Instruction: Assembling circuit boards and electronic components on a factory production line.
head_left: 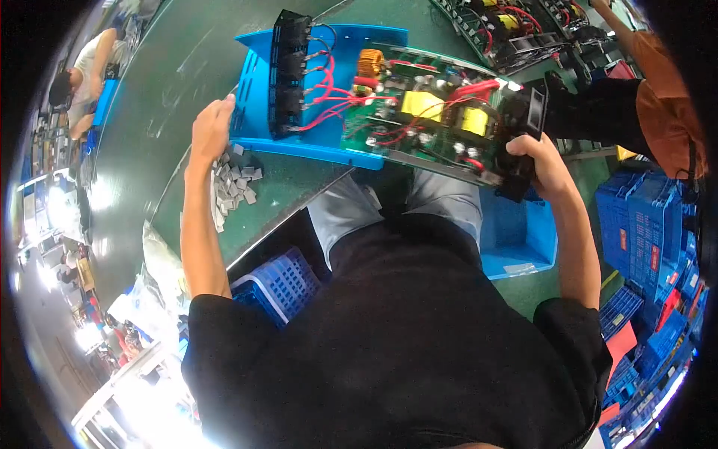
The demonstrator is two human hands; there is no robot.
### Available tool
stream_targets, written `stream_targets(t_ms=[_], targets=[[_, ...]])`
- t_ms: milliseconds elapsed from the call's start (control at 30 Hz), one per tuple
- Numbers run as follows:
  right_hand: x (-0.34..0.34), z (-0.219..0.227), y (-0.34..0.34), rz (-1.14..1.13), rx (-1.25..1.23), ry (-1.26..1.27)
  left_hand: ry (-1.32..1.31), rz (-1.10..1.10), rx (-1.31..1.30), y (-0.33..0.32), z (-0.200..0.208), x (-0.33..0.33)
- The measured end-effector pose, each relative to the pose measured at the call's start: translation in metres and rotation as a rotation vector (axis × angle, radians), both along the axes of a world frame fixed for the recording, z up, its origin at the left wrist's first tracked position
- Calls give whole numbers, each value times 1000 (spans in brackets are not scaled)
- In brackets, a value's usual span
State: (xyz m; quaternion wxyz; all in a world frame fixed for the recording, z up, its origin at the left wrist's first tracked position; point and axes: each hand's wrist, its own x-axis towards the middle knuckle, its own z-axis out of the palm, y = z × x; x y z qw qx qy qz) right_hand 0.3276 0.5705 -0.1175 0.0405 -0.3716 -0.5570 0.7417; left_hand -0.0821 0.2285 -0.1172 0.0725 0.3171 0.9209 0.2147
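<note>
A green circuit board (441, 112) with yellow-wrapped transformers, a copper coil and red wires lies slanted, its left end over a blue casing (329, 153). My right hand (544, 163) is closed around the black end piece (517, 142) at the board's right end, thumb on top. Red wires run from the board to a black panel of sockets (290, 75), which stands upright in the casing's left part. My left hand (212, 133) is closed at the casing's left edge; its fingertips are partly hidden behind that edge.
Small grey pads (235, 183) lie heaped on the green bench (179, 67) beside my left forearm. Below are a blue basket (280, 284) and another blue casing (527, 232). More circuit boards (516, 22) sit at the far right, near a person in orange (666, 97). Blue crates (639, 224) stand right.
</note>
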Motion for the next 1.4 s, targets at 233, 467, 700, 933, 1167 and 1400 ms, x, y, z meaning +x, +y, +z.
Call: stream_targets(t_ms=[233, 467, 700, 933, 1167, 1400], targets=[[-56, 13, -39, 226, 172, -32, -475, -74, 278, 18, -4, 12], [-103, 5, -57, 288, 257, -88, -848, 70, 193, -14, 1, -34], [-133, -14, -67, 361, 544, -115, -918, 100, 459, -6, -12, -30], [-100, -25, -97, 148, 829, -173, -914, 54, 332, -13, -19, -25], [-95, 11, -200, 103, -797, 226, -605, 11, 355, -12, -15, -4], [-179, -37, -215, -397, -835, 383, 191, 62, 468, -16, -25, -3]])
